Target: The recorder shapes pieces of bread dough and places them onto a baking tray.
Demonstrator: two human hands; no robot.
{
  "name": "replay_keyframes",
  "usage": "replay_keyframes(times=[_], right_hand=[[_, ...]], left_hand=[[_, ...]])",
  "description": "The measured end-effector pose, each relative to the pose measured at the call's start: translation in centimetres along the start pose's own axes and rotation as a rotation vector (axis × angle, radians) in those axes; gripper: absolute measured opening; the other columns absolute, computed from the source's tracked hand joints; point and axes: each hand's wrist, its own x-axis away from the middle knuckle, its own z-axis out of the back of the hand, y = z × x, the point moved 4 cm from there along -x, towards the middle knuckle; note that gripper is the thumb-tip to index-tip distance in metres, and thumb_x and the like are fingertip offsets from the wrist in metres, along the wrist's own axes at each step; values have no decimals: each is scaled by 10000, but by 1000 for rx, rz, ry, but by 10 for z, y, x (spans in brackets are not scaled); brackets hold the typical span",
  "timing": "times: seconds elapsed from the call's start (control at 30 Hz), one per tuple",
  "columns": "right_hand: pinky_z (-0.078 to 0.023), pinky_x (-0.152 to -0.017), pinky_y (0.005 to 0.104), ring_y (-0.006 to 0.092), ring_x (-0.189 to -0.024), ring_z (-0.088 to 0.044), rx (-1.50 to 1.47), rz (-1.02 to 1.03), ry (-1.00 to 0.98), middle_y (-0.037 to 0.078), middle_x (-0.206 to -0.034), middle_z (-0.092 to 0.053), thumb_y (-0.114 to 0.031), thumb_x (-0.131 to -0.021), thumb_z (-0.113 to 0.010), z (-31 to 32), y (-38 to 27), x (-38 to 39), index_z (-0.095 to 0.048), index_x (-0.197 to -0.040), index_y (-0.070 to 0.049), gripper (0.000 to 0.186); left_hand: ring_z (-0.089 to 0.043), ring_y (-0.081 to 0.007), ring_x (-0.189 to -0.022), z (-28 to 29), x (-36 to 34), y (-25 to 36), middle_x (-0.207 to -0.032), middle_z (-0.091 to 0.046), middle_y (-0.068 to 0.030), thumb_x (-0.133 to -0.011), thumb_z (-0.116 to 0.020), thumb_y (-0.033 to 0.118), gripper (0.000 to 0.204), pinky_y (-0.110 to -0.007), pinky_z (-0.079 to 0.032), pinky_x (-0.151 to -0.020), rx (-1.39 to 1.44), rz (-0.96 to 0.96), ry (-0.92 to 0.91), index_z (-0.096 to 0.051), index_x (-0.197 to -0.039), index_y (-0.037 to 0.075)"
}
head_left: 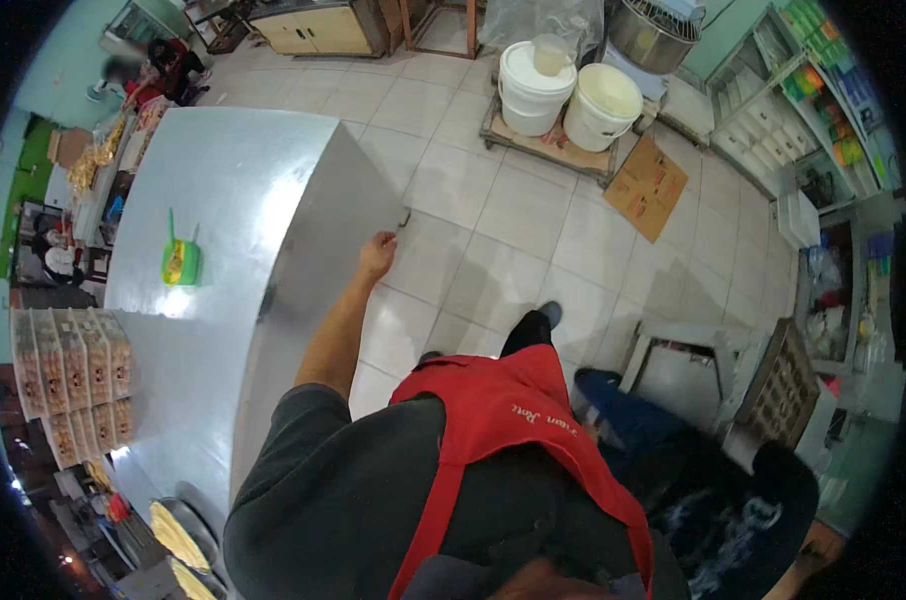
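My left hand (378,257) is held out low beside the upright side of a large steel counter (318,235). Its fingers look curled closed; what they hold, if anything, I cannot make out. Just past the fingertips a small dark hook-shaped piece (405,217) shows at the counter's far corner; whether the hand touches it is unclear. My right hand is out of sight, beyond my torso and red apron (518,400). On the counter top stands a green tub (181,264) with yellowish contents and a green handle sticking up.
White buckets (536,95) stand on a low wheeled platform ahead, with flattened cardboard (647,187) beside it. Close on my right, a person in black (723,510) bends near a dark moulded tray (781,385). Stacked clear boxes (73,365) stand at the counter's left. Other people are at the far left.
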Motion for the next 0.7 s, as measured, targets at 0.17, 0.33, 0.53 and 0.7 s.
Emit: replay_keyframes(times=[0.17, 0.33, 0.53, 0.7], right_hand=[[-533, -811, 433, 299, -990, -696, 101, 19, -184, 136, -1140, -742, -292, -1059, -604, -95, -161, -9, -727, -1181, 0, 339], [-559, -840, 483, 339, -1005, -736, 447, 258, -51, 153, -1144, -786, -363, -1061, -593, -23, -304, -123, -743, -1249, 20, 452], [-594, -763, 366, 189, -800, -732, 341, 413, 221, 96, -916, -784, -277, -1012, -715, 21, -502, -214, -760, -1229, -13, 345], [-603, -763, 373, 207, -808, -754, 484, 397, 224, 112, -941, -805, -308, -995, -719, 46, -546, -249, -751, -1252, -2, 401]], left_hand=[[-719, -433, -1168, -96, 9, -29, -1281, -742, -241, -1084, -459, 404, 477, -568, -568, -984, -574, -184, -227, -761, -1165, 44], [-692, -388, -1255, -215, 105, 58, -1306, -751, -204, -1037, -539, 394, 423, -504, -534, -1088, -351, -293, -727, -799, -1217, 114], [-695, -374, -1253, -292, -27, 141, -1300, -757, -191, -1023, -560, 392, 404, -495, -533, -1084, -54, -3, -848, -804, -1228, 142], [-732, -397, -1139, -333, -249, 195, -1116, -792, -219, -1032, -549, 290, 346, -525, -553, -1025, -674, -424, -621, -812, -1017, 67]])
